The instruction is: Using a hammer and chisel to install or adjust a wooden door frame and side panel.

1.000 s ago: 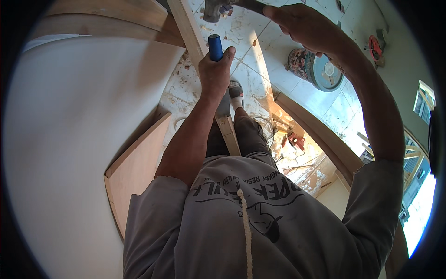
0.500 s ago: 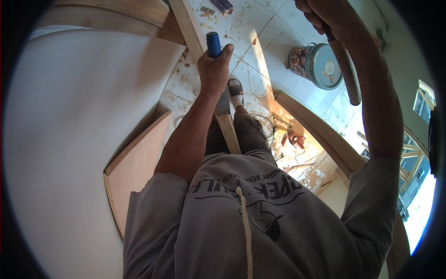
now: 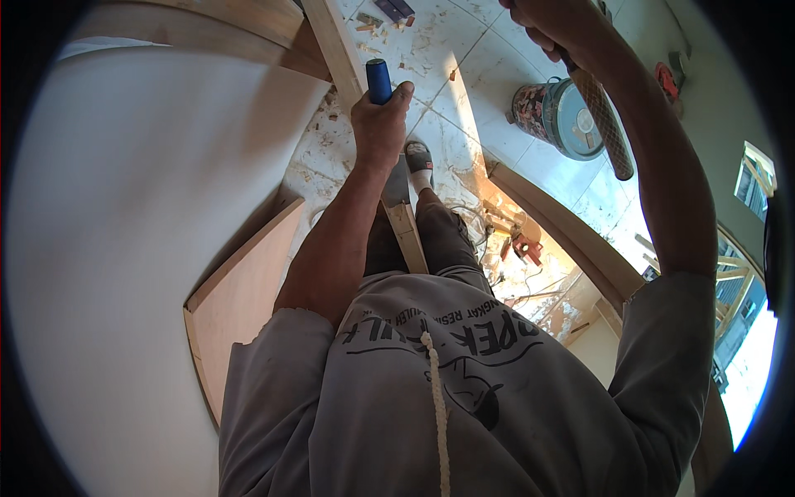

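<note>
My left hand (image 3: pixel 381 128) is closed in a fist around a chisel, whose blue handle (image 3: pixel 378 81) sticks up past my thumb; the fist hides the blade. Beneath it runs a long wooden beam (image 3: pixel 406 232) that passes between my legs, with a grey shaded stretch and a cut notch just nearer than the hand. Raised at the upper right, my right hand (image 3: pixel 551 29) grips a tool with a cross-hatched handle (image 3: pixel 604 124), its butt pointing back toward me. The tool's working end is cut off or hidden at the top edge.
A lidded bucket (image 3: pixel 580 120) stands on the tiled floor, right of my foot. Wood chips lie scattered about. A red power tool (image 3: pixel 526 247) with cords is on the floor to the right. Curved wooden panels (image 3: pixel 571 232) lean on that side; another panel (image 3: pixel 248 273) stands at left.
My right hand and the tool have shifted left and slightly up, uncovering a red object near the wall. The left hand and chisel have barely moved.
</note>
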